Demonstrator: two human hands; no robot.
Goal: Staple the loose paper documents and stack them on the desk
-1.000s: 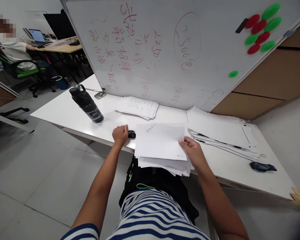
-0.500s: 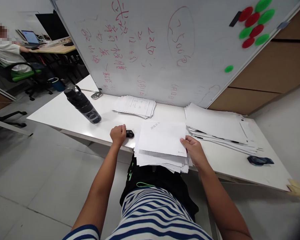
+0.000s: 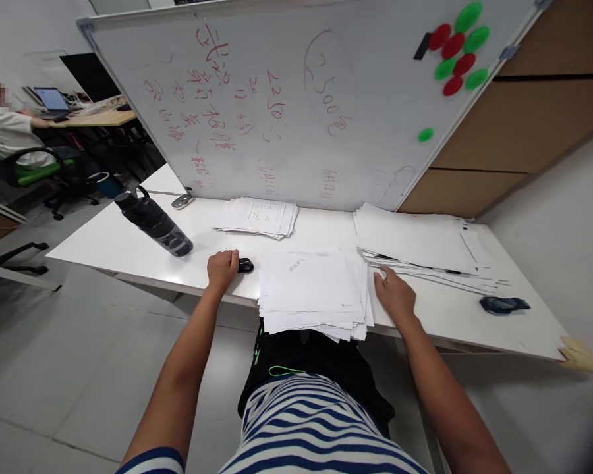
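My left hand (image 3: 222,270) is closed in a fist on the table, wrapped around a black object that looks like a stapler (image 3: 246,265); only its glossy end shows. In front of my body lies a loose, uneven stack of white paper (image 3: 309,289), its near edge hanging over the table's edge. The top sheet carries a little print. Just right of the stack, my right hand (image 3: 396,295) holds nothing, with thumb and forefinger slightly apart; its other fingers are curled and partly hidden.
A smaller pile of printed sheets (image 3: 259,217) and a large paper pile (image 3: 415,240) lie by the whiteboard (image 3: 296,99). A dark bottle (image 3: 153,224) stands left; a computer mouse (image 3: 182,201) is behind it. Right lies a dark folded item (image 3: 504,304). A person (image 3: 14,131) sits far left.
My right hand has let go of the top sheet and moved slightly right, off the stack. That sheet now lies flat on the stack. My left hand keeps its grip; the view has shifted.
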